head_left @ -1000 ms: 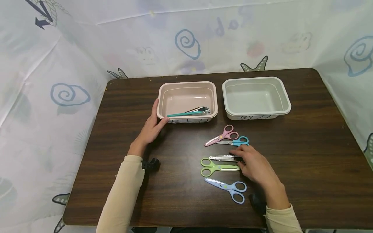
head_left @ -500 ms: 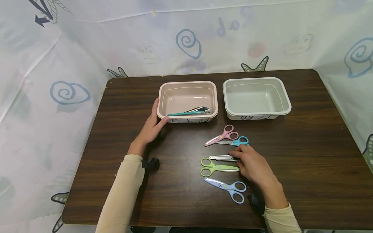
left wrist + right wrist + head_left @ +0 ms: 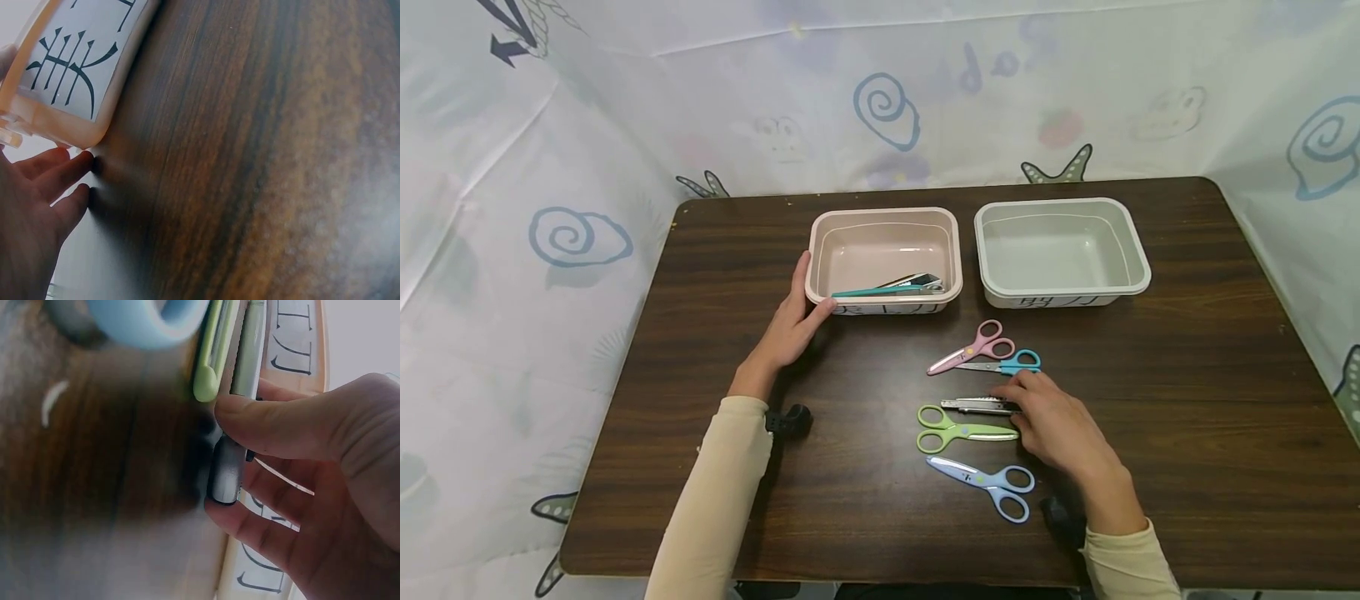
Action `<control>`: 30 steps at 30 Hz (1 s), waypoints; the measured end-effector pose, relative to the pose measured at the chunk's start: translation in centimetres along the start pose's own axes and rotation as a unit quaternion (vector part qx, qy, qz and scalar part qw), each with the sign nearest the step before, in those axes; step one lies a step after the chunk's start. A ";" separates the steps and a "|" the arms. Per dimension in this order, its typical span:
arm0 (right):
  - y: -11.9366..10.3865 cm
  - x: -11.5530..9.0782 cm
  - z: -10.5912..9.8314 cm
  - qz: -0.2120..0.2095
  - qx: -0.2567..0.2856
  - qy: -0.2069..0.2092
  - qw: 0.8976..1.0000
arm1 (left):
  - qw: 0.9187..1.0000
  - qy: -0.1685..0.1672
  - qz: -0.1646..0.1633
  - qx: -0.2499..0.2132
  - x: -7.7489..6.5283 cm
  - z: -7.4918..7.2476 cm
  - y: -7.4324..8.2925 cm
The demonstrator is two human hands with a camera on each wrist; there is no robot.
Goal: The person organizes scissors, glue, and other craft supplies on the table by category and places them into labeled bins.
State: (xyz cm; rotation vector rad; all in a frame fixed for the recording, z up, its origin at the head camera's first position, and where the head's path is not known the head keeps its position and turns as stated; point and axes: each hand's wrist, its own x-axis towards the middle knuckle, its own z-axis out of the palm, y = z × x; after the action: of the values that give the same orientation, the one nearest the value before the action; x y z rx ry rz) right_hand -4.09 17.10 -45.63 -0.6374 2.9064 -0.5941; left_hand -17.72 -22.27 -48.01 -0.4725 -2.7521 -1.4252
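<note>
My left hand (image 3: 786, 329) rests against the front left corner of a pink plastic bin (image 3: 880, 237), thumb at the front rim and fingers fairly straight along its side. Inside that bin lie a slim teal item (image 3: 872, 292) and some metal tools. With thumb and fingers my right hand (image 3: 1063, 425) pinches a silver utility knife (image 3: 973, 406) by its right end; in the right wrist view the thumb lies across the knife (image 3: 249, 356). Just in front of the knife are green scissors (image 3: 953, 432), and light blue scissors (image 3: 988, 481) lie nearer the person.
Behind the right hand, pink scissors (image 3: 981, 344) overlap the blade of blue-handled scissors (image 3: 1011, 366). A pale grey-green bin (image 3: 1052, 250) stands to the right of the pink one. Both bins sit toward the back of the dark wooden table (image 3: 1210, 433), with a printed curtain (image 3: 760, 108) behind.
</note>
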 end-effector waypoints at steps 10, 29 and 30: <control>0.1 0.7 -1.2 -0.049 -0.013 0.043 0.998 | 1.000 -0.004 0.003 -0.003 0.1 0.1 0.0; -2.1 4.7 -4.2 -0.112 -0.034 0.171 0.978 | 1.000 0.000 0.006 0.004 0.1 0.0 0.1; -2.2 4.9 -4.2 -0.113 -0.031 0.177 0.977 | 1.000 0.001 0.006 0.002 0.1 0.0 0.1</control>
State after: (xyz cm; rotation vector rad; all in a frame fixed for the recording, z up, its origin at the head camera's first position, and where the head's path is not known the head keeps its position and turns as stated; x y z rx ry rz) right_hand -8.49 14.64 -41.03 -0.9709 3.2161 -0.7113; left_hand -17.77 -22.23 -47.92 -0.4854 -2.7457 -1.4164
